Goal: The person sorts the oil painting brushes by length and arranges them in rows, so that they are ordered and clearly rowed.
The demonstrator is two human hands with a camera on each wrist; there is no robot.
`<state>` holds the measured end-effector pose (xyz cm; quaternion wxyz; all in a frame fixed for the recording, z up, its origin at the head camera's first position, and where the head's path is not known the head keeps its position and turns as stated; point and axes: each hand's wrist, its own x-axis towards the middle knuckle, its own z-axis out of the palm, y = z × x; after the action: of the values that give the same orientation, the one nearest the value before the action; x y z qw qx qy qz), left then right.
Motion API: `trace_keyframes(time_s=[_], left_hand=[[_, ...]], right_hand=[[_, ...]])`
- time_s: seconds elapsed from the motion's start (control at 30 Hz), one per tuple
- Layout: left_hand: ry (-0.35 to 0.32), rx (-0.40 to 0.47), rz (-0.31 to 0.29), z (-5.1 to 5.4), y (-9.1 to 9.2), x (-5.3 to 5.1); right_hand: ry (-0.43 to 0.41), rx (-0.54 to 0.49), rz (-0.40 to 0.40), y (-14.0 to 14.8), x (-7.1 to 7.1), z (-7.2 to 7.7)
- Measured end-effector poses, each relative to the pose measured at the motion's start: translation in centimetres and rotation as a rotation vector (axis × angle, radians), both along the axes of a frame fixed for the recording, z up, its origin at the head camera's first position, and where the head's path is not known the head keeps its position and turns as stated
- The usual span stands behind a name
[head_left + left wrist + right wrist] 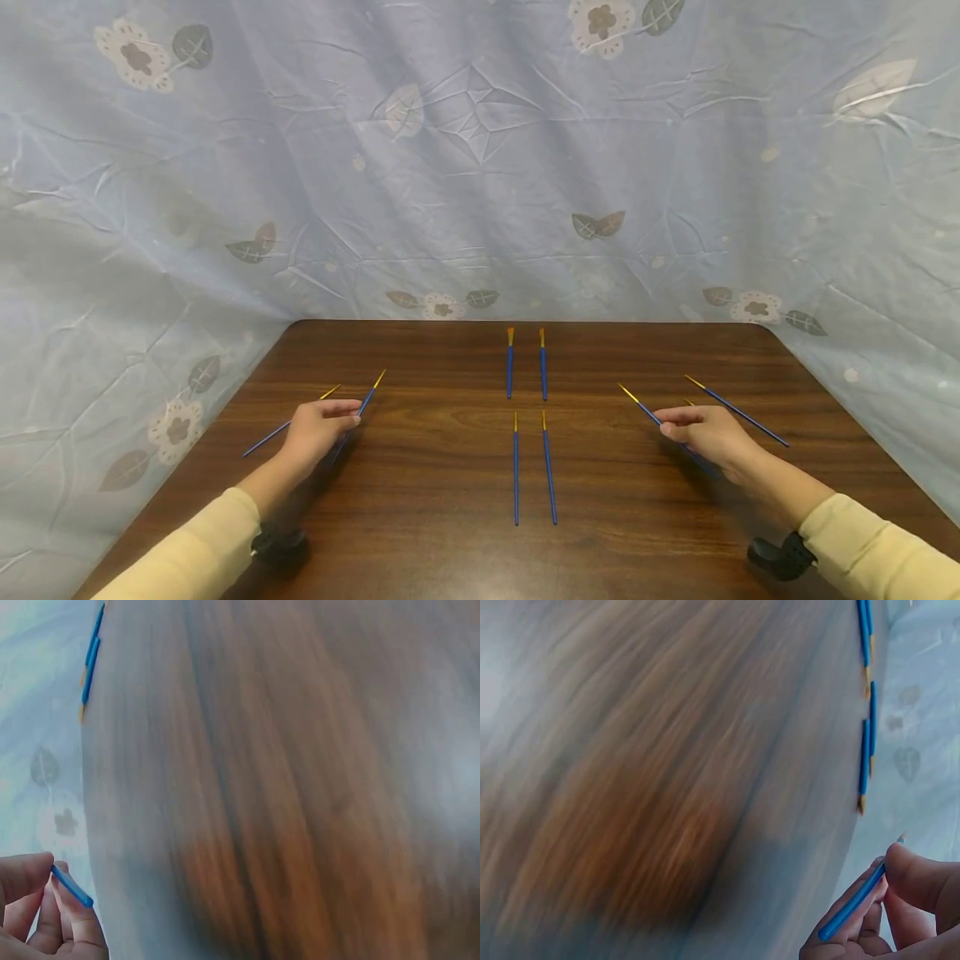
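My left hand (317, 433) pinches a thin paintbrush (367, 401) with a blue handle and yellow ferrule, its tip pointing away from me. In the left wrist view the handle's blue end (73, 886) sticks out between thumb and fingers. On the right side, my right hand (708, 433) grips a similar paintbrush (647, 411) between thumb and fingers, its tip angled to the far left. The right wrist view shows that blue handle (851, 907) lying across the fingers. Beside the left hand lies a second paintbrush (267, 437), partly covered by it.
One paintbrush (750, 419) lies beyond the right hand, and a yellow tip (689, 403) shows behind that hand. Mid-table are two flat brushes (509, 371) at the back and two thin brushes (516, 475) nearer. A patterned cloth (480, 208) hangs behind the brown table (420, 533).
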<state>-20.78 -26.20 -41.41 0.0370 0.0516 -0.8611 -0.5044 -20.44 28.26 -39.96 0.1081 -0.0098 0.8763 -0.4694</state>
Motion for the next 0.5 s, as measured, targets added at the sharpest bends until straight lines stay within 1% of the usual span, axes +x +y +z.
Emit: trace_keyframes(time_s=[0.17,0.3,0.5], left_hand=[[-0.001,0.051,-0.035,0.3,1.5,0.2],[-0.006,0.099,-0.055,0.3,3.0,0.3],[-0.042,0.164,-0.079,0.2,5.2,0.9]], right_hand=[[-0.019,-0.038,0.012,-1.3,0.4,0.2],[-0.026,-0.069,0.012,-2.2,0.6,0.2],[-0.019,-0.095,0.020,-3.5,0.9,0.1]])
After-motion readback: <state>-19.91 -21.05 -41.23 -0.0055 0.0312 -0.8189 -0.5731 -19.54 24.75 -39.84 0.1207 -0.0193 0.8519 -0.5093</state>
